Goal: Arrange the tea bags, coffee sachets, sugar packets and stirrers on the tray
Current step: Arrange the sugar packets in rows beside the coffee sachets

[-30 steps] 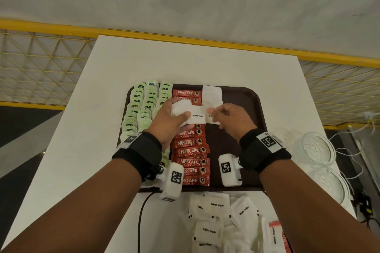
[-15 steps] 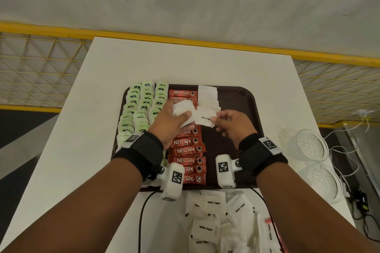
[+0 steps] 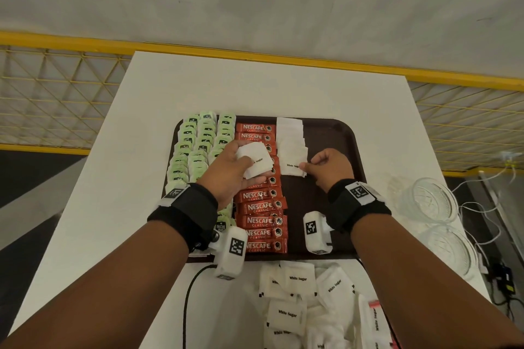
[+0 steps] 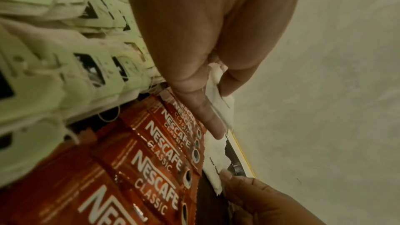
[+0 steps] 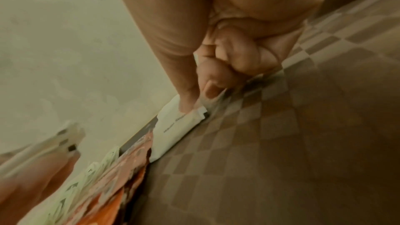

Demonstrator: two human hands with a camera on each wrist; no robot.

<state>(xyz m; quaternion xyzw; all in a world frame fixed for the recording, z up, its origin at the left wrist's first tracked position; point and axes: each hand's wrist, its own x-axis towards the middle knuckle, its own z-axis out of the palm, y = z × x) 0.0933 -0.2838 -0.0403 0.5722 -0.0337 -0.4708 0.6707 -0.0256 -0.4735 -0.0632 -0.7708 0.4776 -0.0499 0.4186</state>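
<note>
A dark brown tray (image 3: 334, 133) holds rows of green tea bags (image 3: 198, 144), a column of red coffee sachets (image 3: 262, 207) and a short column of white sugar packets (image 3: 290, 136). My left hand (image 3: 238, 170) grips a small stack of sugar packets (image 3: 256, 161) above the coffee column. My right hand (image 3: 326, 167) pinches the right edge of one sugar packet (image 3: 292, 164) that lies at the near end of the sugar column; the right wrist view shows thumb and forefinger on that packet (image 5: 179, 126). No stirrers are visible.
A loose heap of white sugar packets (image 3: 300, 300) lies on the white table (image 3: 113, 178) just in front of the tray. Two glass bowls (image 3: 431, 204) stand at the right edge. A black cable (image 3: 190, 292) runs down from my left wrist.
My right hand drew one sugar packet off the stack in my left hand and carried it right and down onto the sugar column. The left hand stayed over the coffee sachets.
</note>
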